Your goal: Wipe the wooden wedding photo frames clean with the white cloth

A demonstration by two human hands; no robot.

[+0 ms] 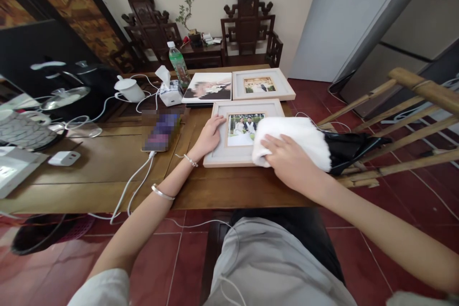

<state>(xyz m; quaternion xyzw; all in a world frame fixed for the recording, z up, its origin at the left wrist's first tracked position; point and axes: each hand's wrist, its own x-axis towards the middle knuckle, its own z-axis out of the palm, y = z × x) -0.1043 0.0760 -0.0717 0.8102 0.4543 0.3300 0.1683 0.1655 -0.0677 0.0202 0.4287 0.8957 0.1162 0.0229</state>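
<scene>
A picture frame (215, 148) with pale wood edges and a photo of two people lies flat on the wooden table. My left hand (210, 138) grips its left side, the fingers bent over the rim. Bunched under my right hand (289, 160) is a white cloth (304, 136), pressed on the frame's right part and covering the photo's right edge. The cloth's far side hangs past the frame toward the table's right end. Behind lie a second pale frame (283, 91) and a white-edged photo panel (208, 76).
A phone (161, 131) with a white cable lies left of the frame. Further left are a tissue box (171, 93), a green-labelled bottle (179, 62), a white lidded cup (129, 90) and a charger (64, 158). A bamboo rack (398, 126) and black bag (347, 148) stand right.
</scene>
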